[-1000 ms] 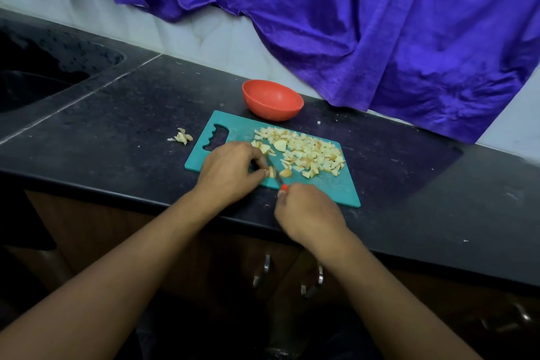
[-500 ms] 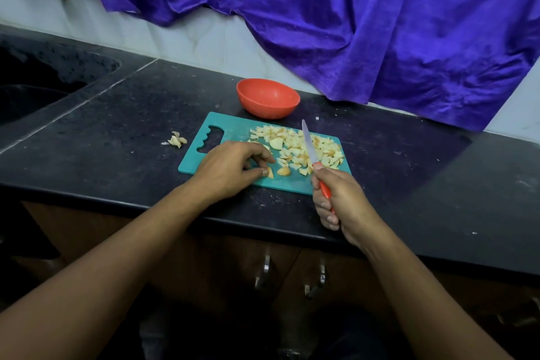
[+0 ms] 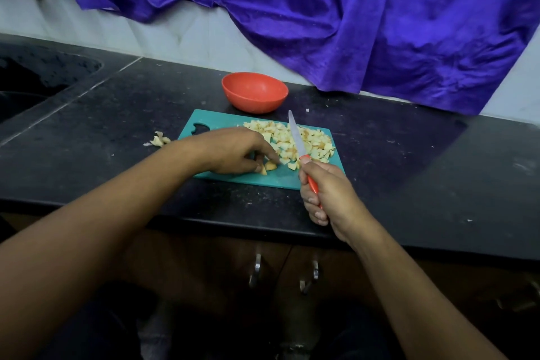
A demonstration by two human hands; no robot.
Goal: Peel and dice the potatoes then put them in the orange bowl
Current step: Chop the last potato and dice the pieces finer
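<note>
A teal cutting board (image 3: 222, 121) lies on the black counter with a heap of diced potato (image 3: 314, 140) on its far half. My left hand (image 3: 233, 152) rests on the board, its fingertips touching a few potato pieces (image 3: 270, 166) near the front. My right hand (image 3: 330, 193) grips the orange handle of a knife (image 3: 295, 134), whose blade points up and away over the heap. The orange bowl (image 3: 254, 92) stands just behind the board and looks empty.
A small pile of potato peel (image 3: 157, 140) lies on the counter (image 3: 409, 169) left of the board. A dark sink (image 3: 35, 79) is at the far left. Purple cloth (image 3: 321, 14) hangs on the wall behind. Cabinet handles (image 3: 257, 269) show below the counter edge.
My right hand pulled back from the board and lifted the knife, blade now pointing up over the heap. My left hand has opened out and reached toward the front pieces.
</note>
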